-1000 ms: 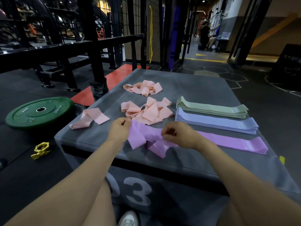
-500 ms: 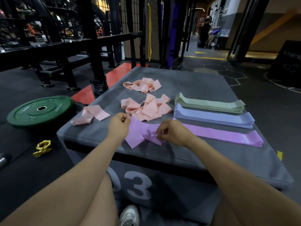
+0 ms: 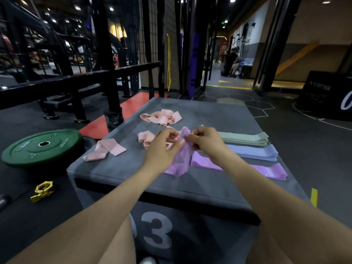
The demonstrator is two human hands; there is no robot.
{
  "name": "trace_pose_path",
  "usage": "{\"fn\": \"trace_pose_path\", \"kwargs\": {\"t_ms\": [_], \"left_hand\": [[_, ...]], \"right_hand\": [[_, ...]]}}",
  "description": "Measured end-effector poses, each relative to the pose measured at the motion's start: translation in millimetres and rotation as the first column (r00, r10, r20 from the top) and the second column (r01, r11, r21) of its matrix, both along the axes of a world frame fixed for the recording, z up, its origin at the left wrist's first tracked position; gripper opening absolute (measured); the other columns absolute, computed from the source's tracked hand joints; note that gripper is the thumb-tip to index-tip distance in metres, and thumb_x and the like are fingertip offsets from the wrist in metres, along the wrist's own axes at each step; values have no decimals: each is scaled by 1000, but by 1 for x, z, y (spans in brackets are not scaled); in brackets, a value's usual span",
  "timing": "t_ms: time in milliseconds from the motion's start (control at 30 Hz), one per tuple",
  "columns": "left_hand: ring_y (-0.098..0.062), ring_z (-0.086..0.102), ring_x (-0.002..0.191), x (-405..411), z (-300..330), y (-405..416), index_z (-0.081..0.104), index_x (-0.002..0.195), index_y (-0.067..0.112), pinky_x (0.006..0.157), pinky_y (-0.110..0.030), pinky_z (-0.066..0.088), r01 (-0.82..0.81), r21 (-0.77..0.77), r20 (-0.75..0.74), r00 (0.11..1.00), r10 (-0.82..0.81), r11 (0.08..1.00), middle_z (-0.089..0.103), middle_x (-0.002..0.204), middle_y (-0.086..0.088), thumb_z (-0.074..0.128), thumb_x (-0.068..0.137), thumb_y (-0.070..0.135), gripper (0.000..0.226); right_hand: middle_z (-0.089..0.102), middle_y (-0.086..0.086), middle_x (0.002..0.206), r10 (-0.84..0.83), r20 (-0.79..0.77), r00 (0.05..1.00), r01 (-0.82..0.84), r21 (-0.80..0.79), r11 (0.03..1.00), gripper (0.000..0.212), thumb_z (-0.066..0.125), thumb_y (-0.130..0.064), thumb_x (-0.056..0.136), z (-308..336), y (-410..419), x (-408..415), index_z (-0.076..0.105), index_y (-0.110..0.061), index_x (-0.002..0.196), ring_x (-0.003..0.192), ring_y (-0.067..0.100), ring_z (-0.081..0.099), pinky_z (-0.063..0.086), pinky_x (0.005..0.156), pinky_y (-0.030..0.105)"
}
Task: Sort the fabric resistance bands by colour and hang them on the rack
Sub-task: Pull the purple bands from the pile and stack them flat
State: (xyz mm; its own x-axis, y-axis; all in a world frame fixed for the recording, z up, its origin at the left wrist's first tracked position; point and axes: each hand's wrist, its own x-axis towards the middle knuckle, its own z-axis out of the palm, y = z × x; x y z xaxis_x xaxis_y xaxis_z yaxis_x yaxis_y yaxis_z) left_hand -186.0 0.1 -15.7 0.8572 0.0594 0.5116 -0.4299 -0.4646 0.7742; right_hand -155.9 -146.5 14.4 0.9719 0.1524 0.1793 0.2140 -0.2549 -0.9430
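Both hands hold one purple band (image 3: 182, 158) lifted above the grey padded box (image 3: 118, 168). My left hand (image 3: 163, 144) pinches its upper left edge and my right hand (image 3: 204, 141) pinches the top right, so the band hangs down between them. On the box to the right lie flat stacks: purple bands (image 3: 266, 171) nearest, blue bands (image 3: 255, 152) behind, green bands (image 3: 245, 139) farthest. Loose pink bands lie at the back (image 3: 162, 117), behind my hands (image 3: 145, 138) and at the left (image 3: 106, 151).
A green weight plate (image 3: 42, 145) and a yellow bar collar (image 3: 42, 191) lie on the floor to the left. Black rack frames and a rail (image 3: 80, 80) stand behind the box. A black box (image 3: 323, 96) stands at the far right. People sit far down the corridor.
Both hands have raised the purple band off the box and brought it upright between them; before, it lay crumpled on the surface beside the purple stack.
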Motion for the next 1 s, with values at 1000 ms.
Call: {"fn": "trace_pose_path", "kwargs": {"t_ms": [1000], "left_hand": [[-34,64,92,-32,108,-21,66,82,20,89,-56,50,147,-251,-83,982,-172,957,67,92,-18,50,96,29,23]], "right_hand": [[55,1,76,4,248,969,-15,43,999,19,72,-10,80,93,-24,-48,54,-16,80,67,10,48,41,63,17]]}}
